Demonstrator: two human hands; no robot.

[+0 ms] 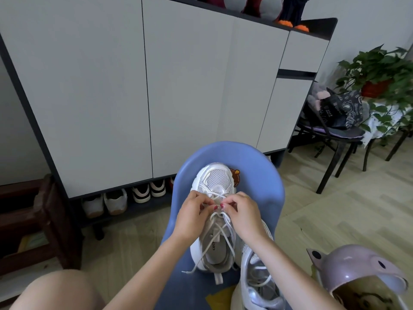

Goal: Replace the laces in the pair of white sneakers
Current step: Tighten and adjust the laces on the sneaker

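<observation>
Both hands work over 1 white sneaker (213,211) standing toe-away on a blue plastic chair (257,175). Left hand (194,212) has its fingers curled, pinching the white lace (214,238) at the upper eyelets; right hand (242,212) pinches the same lace just beside it, fingertips nearly touching. Loose lace ends trail down past the heel. A 2nd white sneaker (259,280) lies close to the right of the 1st, partly under the right forearm. A pink helmet (357,271) sits at lower right.
</observation>
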